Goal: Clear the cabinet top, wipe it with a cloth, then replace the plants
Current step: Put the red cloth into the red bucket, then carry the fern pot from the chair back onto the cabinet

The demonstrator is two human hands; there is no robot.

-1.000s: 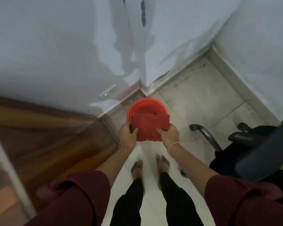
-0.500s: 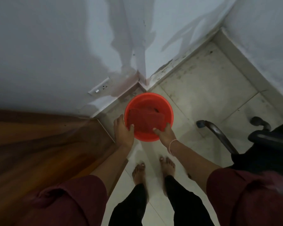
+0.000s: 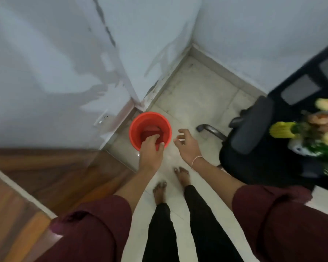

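A red bucket [image 3: 138, 121] stands on the tiled floor in the wall corner. A folded red cloth [image 3: 150, 131] lies inside it. My left hand [image 3: 151, 148] reaches over the near rim, fingers curled down on the cloth. To the right of the bucket my right hand [image 3: 187, 146] hovers, fingers spread, holding nothing. The wooden cabinet top [image 3: 51, 178] runs along the lower left. Plants with yellow and pink flowers [image 3: 311, 129] show blurred at the right edge.
A black office chair [image 3: 254, 129] stands at right, its armrest [image 3: 210, 129] close to my right hand. White walls [image 3: 45, 72] meet in the corner behind the bucket, with a socket [image 3: 102, 119] low on the left wall. My bare feet [image 3: 170, 180] stand on the tiles.
Both hands held the cloth above the bucket, then lowered it in. Now my right hand has let go and moved right; my left hand stays on the cloth. The view shifted right.
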